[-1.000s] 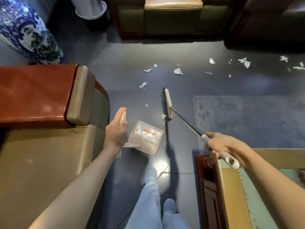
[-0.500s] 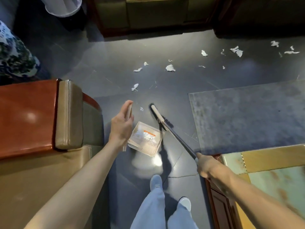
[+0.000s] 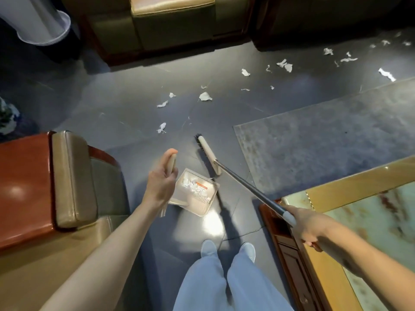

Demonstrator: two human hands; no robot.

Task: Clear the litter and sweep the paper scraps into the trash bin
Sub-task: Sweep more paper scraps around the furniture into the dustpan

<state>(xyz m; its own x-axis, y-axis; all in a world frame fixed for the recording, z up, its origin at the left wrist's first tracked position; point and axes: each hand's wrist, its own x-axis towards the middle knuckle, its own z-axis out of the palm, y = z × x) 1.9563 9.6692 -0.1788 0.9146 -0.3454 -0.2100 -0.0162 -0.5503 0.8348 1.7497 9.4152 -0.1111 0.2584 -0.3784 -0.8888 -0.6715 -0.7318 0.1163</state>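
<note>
Fingers clenched: left hand (image 3: pixel 160 182) round dustpan handle (image 3: pixel 172 162), right hand (image 3: pixel 307 223) round broom pole (image 3: pixel 247 184).
Tilting the centre-frame dustpan (image 3: pixel 203 211) could spill its paper scraps (image 3: pixel 190 187).

The floor (image 3: pixel 125 102) under you is dark tile, smooth and glossy, throwing back a bright glare toward its near edge. The paper scraps (image 3: pixel 205 96) on it are white, crumpled and matt. The broom (image 3: pixel 244 183) in your right hand (image 3: pixel 307 223) has a smooth grey metal shaft, a pale plastic grip, a cream plastic head and dark bristles. The dustpan (image 3: pixel 195 199) in your left hand (image 3: pixel 161 185) is pale, smooth plastic with a printed label. The rug (image 3: pixel 325 135) toward the floor's right edge is grey cloth, matt and mottled. The armchair (image 3: pixel 74 176) at the left edge pairs smooth olive leather with glossy reddish wood. The table (image 3: pixel 359 189) at the near right corner has a polished, stone-like top with a golden border.
</note>
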